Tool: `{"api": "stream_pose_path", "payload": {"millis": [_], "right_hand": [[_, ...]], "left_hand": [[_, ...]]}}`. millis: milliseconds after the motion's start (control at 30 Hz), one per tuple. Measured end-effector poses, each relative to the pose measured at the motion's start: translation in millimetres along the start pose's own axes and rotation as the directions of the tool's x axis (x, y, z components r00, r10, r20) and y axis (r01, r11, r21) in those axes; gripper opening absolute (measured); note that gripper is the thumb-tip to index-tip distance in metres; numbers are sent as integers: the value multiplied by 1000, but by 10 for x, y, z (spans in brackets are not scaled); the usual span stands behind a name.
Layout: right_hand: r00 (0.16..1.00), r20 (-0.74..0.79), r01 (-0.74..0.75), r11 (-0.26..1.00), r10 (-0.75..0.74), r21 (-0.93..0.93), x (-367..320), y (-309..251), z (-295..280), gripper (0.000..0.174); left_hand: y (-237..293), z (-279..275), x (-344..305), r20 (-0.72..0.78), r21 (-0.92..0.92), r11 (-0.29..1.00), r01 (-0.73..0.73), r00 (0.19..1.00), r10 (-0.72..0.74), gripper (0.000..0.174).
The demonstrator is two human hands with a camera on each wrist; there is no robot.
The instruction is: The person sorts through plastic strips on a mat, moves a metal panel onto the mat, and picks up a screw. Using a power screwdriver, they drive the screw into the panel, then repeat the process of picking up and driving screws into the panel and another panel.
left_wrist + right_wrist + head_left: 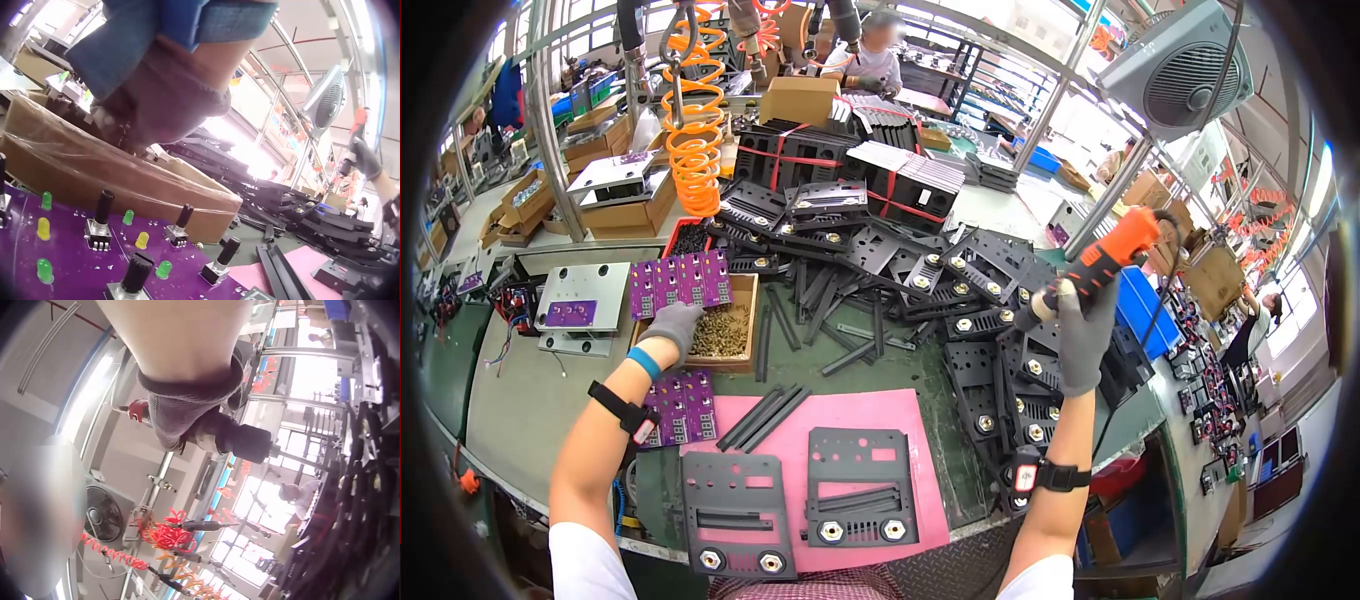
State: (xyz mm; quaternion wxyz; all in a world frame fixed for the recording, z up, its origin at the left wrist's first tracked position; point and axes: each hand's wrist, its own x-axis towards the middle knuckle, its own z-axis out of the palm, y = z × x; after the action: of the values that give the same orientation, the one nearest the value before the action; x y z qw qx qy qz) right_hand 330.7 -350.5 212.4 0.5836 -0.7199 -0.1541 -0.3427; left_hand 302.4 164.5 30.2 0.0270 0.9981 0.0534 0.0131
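My gloved left hand (675,328) reaches into a cardboard box of small brass-coloured screws (722,332); in the left wrist view the hand (156,103) dips behind the box wall (125,178), its fingertips hidden. A purple circuit board (680,280) lies over the box's back part. My gloved right hand (1085,340) grips an orange and black power screwdriver (1115,248), held up at the right; in the right wrist view its bit points away from the hand (187,419). Two dark metal plates (735,480) (860,450) with hex nuts lie near the front edge, dark strips across them.
More purple boards (685,395) lie below the box, and loose dark strips (765,418) rest on the pink sheet (925,470). Piled dark plates (975,360) fill the back and right. An orange coiled hose (695,150) hangs behind the box; a fan (1190,75) is at upper right.
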Motion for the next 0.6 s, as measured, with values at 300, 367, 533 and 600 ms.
{"api": "stream_pose_path", "payload": {"millis": [300,367,533,600], "right_hand": [[937,257,-300,919,235,257,-912,-855,367,30],[929,319,-229,968,186,103,-1113,-804,578,34],[754,648,-240,962,101,129,-1555,-938,1236,87],[721,692,-198,968,38,153,-1628,-983,1251,87]], "left_hand": [[-223,-37,-72,279,-790,484,377,923,-264,25],[-250,-142,-148,378,-869,243,432,895,-237,28],[-422,-178,-181,523,-711,-545,446,852,15,26],[-433,-137,-243,428,-785,-507,356,903,-29,23]]}}
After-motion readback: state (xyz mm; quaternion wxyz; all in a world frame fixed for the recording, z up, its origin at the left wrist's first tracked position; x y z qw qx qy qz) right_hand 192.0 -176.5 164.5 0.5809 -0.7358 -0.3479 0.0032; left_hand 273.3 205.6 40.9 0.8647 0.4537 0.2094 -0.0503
